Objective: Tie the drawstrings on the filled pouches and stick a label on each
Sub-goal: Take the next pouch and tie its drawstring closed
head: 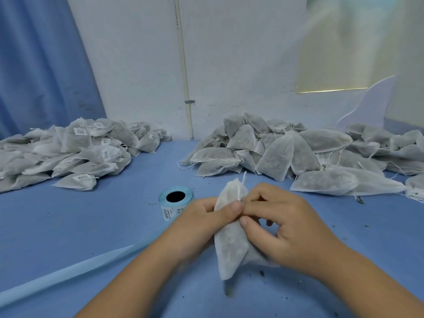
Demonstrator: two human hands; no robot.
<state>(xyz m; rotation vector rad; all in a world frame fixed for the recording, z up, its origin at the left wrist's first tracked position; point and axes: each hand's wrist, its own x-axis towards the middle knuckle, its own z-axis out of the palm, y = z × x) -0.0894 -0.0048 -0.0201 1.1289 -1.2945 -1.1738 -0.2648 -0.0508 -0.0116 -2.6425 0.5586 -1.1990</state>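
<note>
Blue cloth covers the table [68, 226], with a blue curtain [41, 65] hanging at far left and a white wall [229, 53] with a thin upright pipe [183, 65] behind.

On the left of the table lies a heap of labelled pouches [75, 152]. They are thin white fabric bags with a grey-dark filling showing through, and many carry a small white barcode sticker.

A pale blue backing strip [68, 269] runs from the lower left toward the label roll [175, 199], which lies on its flat side just left of the hands with printed labels showing on its outer turn.

The left hand [206, 221] grips the pouch [229, 244], its thumb pressed across the fabric below the neck. This pouch is full of the same greyish filling and is held in front of the person, low over the table. Its drawstring [243, 177] sticks up from the gathered top.

The right hand [286, 223], fingers curled, pinches the pouch's neck between thumb and forefinger.

Behind and to the right sprawls a heap of unlabelled pouches [286, 152], filled, with loose strings trailing. Dark crumbs [261, 273] dot the cloth.
</note>
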